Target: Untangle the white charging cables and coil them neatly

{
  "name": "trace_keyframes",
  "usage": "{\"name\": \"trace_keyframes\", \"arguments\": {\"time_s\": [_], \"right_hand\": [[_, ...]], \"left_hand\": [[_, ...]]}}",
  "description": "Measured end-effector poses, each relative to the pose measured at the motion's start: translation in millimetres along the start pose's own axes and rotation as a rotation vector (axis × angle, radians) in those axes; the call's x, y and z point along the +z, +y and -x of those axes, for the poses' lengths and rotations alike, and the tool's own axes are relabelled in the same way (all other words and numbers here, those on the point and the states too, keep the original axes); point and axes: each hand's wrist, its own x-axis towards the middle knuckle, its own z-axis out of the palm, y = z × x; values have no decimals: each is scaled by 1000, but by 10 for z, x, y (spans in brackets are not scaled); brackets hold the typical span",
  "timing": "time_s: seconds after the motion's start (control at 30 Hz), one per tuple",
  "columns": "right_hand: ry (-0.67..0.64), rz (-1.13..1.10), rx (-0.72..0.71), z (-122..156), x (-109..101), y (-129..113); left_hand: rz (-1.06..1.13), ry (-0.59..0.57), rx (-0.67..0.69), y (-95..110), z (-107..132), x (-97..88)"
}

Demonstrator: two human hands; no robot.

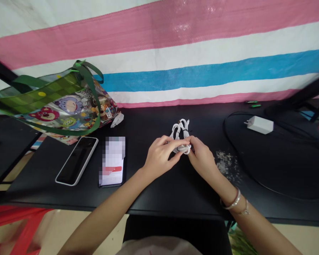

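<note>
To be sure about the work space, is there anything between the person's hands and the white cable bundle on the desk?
Nothing visible stands between them. The left hand and the right hand are both already on the white cable bundle, holding it from either side. The nearest other thing, a smartphone, lies apart to the left.

A white cable [180,129] is gathered into narrow loops, its lower end wound tightly together.
</note>
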Motion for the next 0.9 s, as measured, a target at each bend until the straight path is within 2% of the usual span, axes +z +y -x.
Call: {"name": "trace_keyframes", "arguments": {"time_s": [0.13,0.67,0.9], "right_hand": [[-36,-29,8,3,0,6],[-83,-187,-16,-22,33,42],[-114,-215,-1,-16,61,55]], "left_hand": [[-53,-22,1,-13,3,1],[-22,15,-25,-7,-1,-20],[-16,-26,-56,-4,-3,-31]]}}
